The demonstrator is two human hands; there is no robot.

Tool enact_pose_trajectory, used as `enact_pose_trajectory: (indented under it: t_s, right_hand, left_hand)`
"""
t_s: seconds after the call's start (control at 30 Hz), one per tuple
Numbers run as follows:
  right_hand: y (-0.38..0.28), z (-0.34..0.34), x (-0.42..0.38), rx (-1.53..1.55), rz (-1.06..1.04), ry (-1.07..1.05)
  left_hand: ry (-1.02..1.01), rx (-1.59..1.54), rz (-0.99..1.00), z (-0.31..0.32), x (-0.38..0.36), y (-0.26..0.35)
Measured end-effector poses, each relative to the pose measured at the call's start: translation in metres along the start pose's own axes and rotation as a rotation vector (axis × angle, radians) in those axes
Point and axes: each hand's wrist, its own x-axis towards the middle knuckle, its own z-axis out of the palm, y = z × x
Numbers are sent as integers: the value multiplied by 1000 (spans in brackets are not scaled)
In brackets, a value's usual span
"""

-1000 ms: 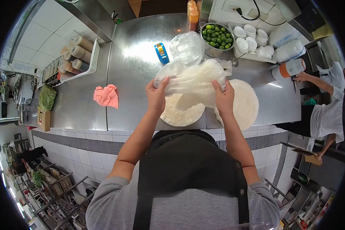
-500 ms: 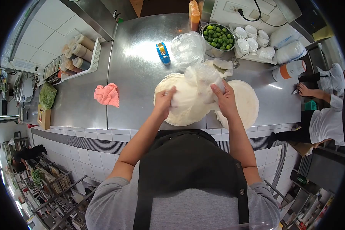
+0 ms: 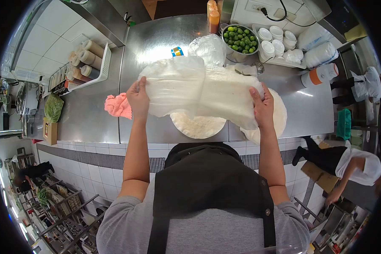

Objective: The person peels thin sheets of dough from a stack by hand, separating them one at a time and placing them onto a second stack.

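Observation:
A translucent white plastic sheet (image 3: 173, 89) is stretched out between my two hands, above the steel counter. My left hand (image 3: 139, 99) pinches its left edge, thumb on top. At the opposite edge, my right hand (image 3: 262, 108) grips it the same way. Below the sheet lies a pale round flatbread (image 3: 198, 128), its far part hidden. A second flatbread (image 3: 278, 116) lies to the right, partly under the sheet and my right hand. Just beyond the sheet sit a crumpled clear plastic bag (image 3: 207, 47) and a blue tape dispenser (image 3: 177, 51), partly covered.
A pink cloth (image 3: 118, 106) lies left on the counter (image 3: 84, 122). At the back stand orange sauce bottles (image 3: 213, 21), a metal pot of limes (image 3: 240, 40) and a tray of white cups (image 3: 279, 61). A white basket (image 3: 101, 75) holds bottles. A co-worker (image 3: 355, 163) bends at the right.
My hands have moved apart, the left one outward to the left, and the bunched sheet is now spread wide over the flatbreads. The co-worker at the right has bent away from the counter.

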Motion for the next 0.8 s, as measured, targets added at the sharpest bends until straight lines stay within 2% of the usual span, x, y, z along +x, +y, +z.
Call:
enact_pose_trajectory:
  t_s: [0.03,0.07,0.2,0.3,0.57,0.8]
  right_hand:
    - [-2,-1,1,-28,4,9]
    - [-5,-2,2,-26,4,5]
    - [-5,-11,10,-46,13,14]
    - [-6,-5,11,-12,7,3]
    - [-16,-8,16,3,1,-42]
    - [-31,-18,23,115,-32,35]
  left_hand:
    - [45,6,92,-4,4,0]
    - [12,32,-47,-16,4,3]
    - [55,80,-12,-36,16,8]
    - [103,110,-94,-47,22,16]
    - [162,201,0,-78,37,11]
    - [244,193,44,-113,51,8]
